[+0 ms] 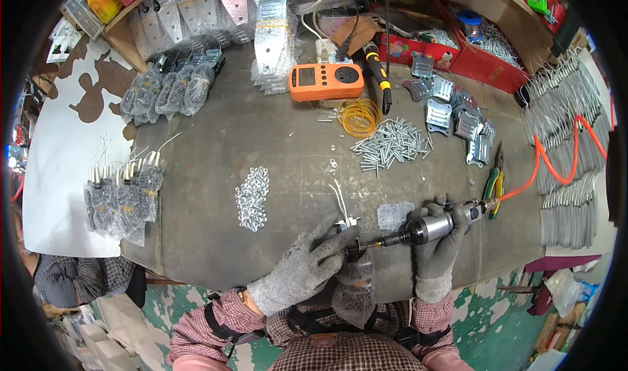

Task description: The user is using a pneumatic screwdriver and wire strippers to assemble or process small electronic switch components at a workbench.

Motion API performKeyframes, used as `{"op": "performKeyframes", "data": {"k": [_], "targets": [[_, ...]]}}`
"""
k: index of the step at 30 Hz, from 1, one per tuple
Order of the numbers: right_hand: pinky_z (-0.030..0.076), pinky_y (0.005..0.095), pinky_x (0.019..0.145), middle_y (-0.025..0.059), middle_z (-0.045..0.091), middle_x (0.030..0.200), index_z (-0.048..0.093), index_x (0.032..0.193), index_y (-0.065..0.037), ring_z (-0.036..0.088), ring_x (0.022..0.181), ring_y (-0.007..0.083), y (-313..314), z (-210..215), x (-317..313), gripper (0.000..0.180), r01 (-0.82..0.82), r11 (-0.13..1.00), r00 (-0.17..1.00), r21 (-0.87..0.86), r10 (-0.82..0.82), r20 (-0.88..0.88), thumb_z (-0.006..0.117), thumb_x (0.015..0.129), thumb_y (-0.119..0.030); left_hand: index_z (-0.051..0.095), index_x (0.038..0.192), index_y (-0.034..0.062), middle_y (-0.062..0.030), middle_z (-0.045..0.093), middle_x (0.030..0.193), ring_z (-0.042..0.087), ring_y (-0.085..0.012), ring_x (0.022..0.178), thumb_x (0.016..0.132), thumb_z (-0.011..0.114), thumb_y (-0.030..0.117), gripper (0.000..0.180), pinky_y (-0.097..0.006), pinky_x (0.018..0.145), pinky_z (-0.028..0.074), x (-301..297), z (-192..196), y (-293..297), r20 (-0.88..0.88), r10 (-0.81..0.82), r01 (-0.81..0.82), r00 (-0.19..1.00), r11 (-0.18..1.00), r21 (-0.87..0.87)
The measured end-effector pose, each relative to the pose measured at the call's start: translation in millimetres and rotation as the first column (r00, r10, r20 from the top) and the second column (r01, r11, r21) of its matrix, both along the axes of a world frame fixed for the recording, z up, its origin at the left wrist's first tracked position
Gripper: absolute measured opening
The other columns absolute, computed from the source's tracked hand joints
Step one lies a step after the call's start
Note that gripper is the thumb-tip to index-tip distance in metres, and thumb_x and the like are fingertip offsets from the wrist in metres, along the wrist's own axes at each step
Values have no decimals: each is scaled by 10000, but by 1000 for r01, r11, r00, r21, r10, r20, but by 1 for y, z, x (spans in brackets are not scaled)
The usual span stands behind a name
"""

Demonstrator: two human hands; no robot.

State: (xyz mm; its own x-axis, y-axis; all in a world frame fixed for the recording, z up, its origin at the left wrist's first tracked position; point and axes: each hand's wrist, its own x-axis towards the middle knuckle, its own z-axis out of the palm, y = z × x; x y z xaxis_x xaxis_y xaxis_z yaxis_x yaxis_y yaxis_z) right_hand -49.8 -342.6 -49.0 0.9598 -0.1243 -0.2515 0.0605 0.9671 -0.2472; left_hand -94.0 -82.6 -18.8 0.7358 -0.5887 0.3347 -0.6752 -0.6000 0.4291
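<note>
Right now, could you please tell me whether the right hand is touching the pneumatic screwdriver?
Touching: the head view shows the gloved right hand curled around the silver body of the pneumatic screwdriver.

I count two gloved hands [294, 267] and one power driver [433, 229] at lower centre of the frame. There's one orange meter [326, 82] at upper centre, one pair of pliers [500, 182] at right.

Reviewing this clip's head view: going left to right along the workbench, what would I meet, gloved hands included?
Wrapped parts with white wires → pile of nuts → left hand → clear plastic piece → right hand → pliers → rows of thin grey rods.
</note>
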Motion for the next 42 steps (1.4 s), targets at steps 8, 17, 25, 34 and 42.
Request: {"op": "performKeyframes", "data": {"k": [8,17,25,34,42], "targets": [[537,403,885,106,626,1100,565,1204,-75,635,875,184,2,0,-4,291,52,997,999,-51,-52,-2,650,946,-180,587,940,14,-166,518,1451,432,-520,1346,777,652,125,207,-578,1013,505,4,-18,6,-67,-72,67,995,995,-72],[543,396,883,125,637,1141,573,1203,-68,619,919,192,5,5,-3,276,60,996,998,-69,-62,-24,635,976,-212,605,971,-29,-199,545,1419,408,-572,1350,622,685,68,371,-577,1022,486,12,-13,5,-161,-110,84,981,983,-160],[537,398,846,86,586,1056,559,1205,-90,591,866,160,8,8,-4,290,94,995,993,16,-93,-67,653,960,-213,574,928,-32,-217,570,1366,424,-580,1325,551,660,98,407,-589,972,513,16,-15,6,-130,-160,132,978,970,-203],[526,378,850,65,578,1059,558,1187,-117,576,849,136,12,10,-3,260,102,995,993,19,-101,-61,651,962,-207,562,895,-36,-204,609,1317,475,-565,1291,474,557,65,433,-538,968,547,13,-16,4,-62,-95,85,994,987,-139],[541,365,824,81,602,1125,544,1236,-113,598,858,147,15,13,-4,324,129,991,985,-33,-131,-110,656,950,-216,615,973,-19,-199,610,1321,491,-542,1287,528,648,51,452,-519,954,551,15,-14,1,-78,-90,75,993,979,-188]]}}
